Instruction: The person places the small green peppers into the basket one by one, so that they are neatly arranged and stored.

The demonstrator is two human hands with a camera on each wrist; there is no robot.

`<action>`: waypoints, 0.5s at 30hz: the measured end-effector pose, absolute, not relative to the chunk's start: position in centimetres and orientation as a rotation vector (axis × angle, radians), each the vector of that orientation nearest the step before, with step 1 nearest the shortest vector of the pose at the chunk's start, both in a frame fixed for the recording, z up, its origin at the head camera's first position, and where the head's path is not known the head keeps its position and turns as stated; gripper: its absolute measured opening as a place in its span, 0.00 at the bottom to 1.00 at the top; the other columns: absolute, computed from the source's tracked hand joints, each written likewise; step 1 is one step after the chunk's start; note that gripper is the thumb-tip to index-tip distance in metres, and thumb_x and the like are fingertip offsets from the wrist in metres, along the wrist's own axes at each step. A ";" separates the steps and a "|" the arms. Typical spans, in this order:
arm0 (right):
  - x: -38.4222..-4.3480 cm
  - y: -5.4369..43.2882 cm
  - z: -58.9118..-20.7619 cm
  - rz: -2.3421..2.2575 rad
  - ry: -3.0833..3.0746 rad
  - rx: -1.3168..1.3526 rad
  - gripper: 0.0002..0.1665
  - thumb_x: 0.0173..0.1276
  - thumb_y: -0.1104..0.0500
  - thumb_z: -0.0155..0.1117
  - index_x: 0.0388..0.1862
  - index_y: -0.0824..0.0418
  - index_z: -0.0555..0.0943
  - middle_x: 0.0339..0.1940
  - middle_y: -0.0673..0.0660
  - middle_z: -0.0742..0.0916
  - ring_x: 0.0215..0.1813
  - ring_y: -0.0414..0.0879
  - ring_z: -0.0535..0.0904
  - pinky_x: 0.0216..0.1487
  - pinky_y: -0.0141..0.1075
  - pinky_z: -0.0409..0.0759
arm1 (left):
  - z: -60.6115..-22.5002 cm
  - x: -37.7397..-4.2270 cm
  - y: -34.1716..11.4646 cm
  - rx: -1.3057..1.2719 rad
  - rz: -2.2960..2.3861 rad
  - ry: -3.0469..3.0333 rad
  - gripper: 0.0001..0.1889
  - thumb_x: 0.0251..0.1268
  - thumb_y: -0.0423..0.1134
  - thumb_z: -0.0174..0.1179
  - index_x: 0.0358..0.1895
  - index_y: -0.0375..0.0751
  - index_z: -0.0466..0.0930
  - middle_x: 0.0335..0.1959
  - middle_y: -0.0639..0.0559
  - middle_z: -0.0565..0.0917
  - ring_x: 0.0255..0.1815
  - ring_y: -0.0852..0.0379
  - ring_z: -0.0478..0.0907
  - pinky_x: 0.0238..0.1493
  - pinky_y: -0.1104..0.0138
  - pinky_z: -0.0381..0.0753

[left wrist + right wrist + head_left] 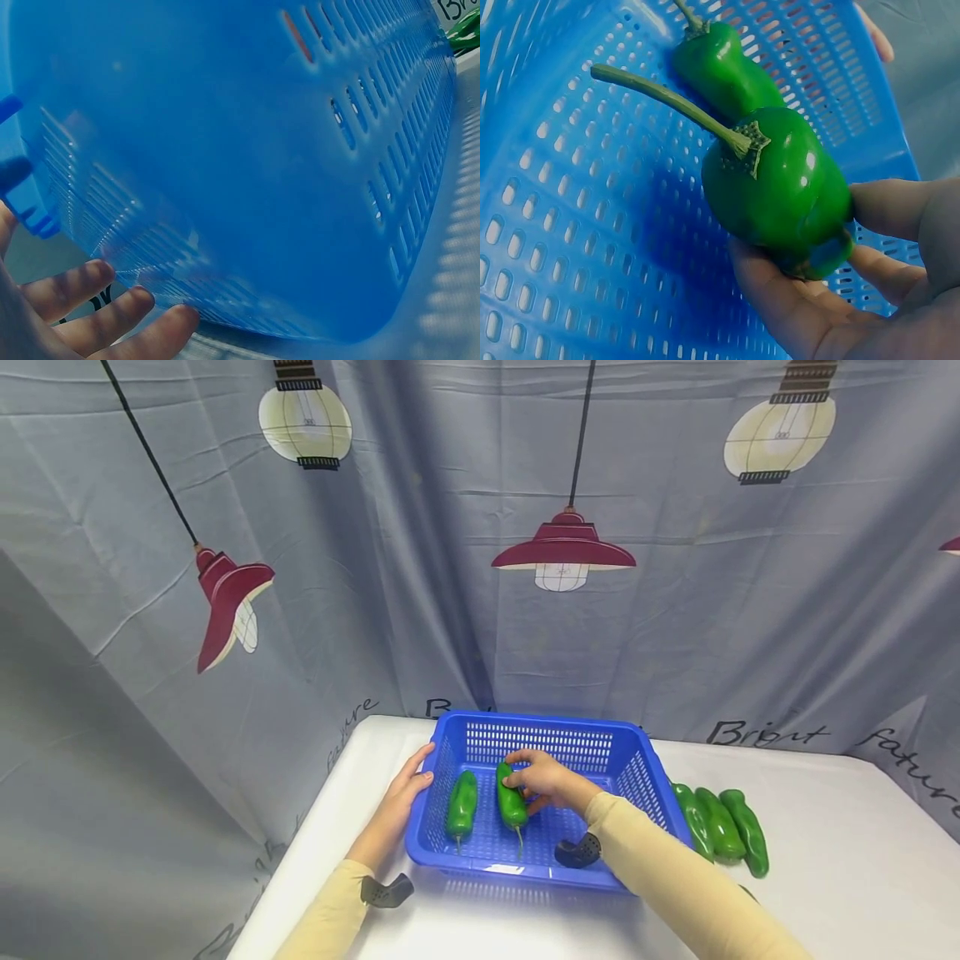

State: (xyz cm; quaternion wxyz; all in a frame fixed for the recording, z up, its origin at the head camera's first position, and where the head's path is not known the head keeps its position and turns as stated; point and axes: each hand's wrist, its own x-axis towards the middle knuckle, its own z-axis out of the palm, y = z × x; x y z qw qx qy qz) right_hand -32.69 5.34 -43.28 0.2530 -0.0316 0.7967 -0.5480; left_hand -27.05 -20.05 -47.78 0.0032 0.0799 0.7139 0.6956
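A blue slotted basket (525, 863) stands on the white table. Inside it my right hand (543, 777) grips a long green pepper (512, 808) between thumb and fingers. The right wrist view shows that pepper (780, 187) with its stem pointing away from the hand (870, 285). To its left in the basket lies a second green pepper (462, 804), also visible behind the held one (727, 71). My left hand (399, 793) is at the basket's left rim, fingers extended. In the left wrist view its fingers (112, 315) lie along the basket's outer wall (217, 150).
Right of the basket, three green peppers (722, 824) lie side by side on the white table (840, 860). A bit of another green thing shows beside the right sleeve (675, 877). Behind the table hangs a grey curtain (420, 568) printed with lamps.
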 end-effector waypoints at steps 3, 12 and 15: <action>-32.6 5.1 -43.3 -1.459 2.174 -0.105 0.31 0.69 0.66 0.63 0.70 0.66 0.69 0.50 0.66 0.82 0.41 0.53 0.82 0.36 0.49 0.90 | -47.7 -27.0 -20.0 0.259 2.179 2.247 0.29 0.79 0.38 0.44 0.81 0.45 0.56 0.84 0.38 0.54 0.83 0.34 0.52 0.81 0.40 0.51; -32.5 4.2 -43.2 -1.467 2.081 -0.110 0.32 0.68 0.71 0.59 0.71 0.67 0.67 0.41 0.62 0.83 0.34 0.50 0.81 0.31 0.40 0.89 | -47.7 -27.1 -19.8 0.241 2.173 2.249 0.30 0.79 0.38 0.44 0.81 0.45 0.56 0.82 0.36 0.57 0.76 0.36 0.65 0.76 0.48 0.66; -32.6 4.1 -43.4 -1.459 2.073 -0.110 0.32 0.68 0.71 0.59 0.71 0.67 0.67 0.42 0.62 0.83 0.34 0.50 0.81 0.30 0.39 0.88 | -47.7 -27.1 -20.0 0.226 2.184 2.236 0.30 0.79 0.37 0.43 0.81 0.45 0.56 0.82 0.36 0.58 0.75 0.37 0.67 0.74 0.52 0.68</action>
